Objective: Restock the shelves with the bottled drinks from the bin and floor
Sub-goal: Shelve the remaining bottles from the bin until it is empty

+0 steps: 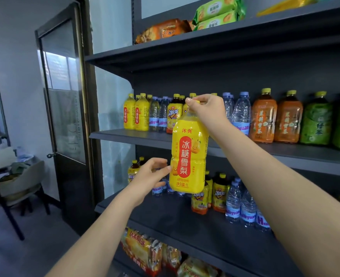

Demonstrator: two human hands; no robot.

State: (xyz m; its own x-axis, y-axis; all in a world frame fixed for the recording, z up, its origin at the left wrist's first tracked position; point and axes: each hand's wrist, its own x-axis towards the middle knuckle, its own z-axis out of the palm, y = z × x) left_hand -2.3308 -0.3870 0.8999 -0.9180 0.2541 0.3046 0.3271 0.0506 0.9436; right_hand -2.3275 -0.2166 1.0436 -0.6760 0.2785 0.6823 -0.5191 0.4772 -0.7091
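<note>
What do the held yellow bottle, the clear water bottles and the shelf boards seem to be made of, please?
The yellow bottle, pinched at its cap by the right hand, looks like plastic under a glossy wrap that glints. The water bottles: thin, clear, ribbed plastic. The shelf: probably matt grey painted metal, judging by its thin edge.

A small shop — dark metal shelves (225, 148) with rows of bottled drinks (263, 118) and snack packs (215, 15)
</note>
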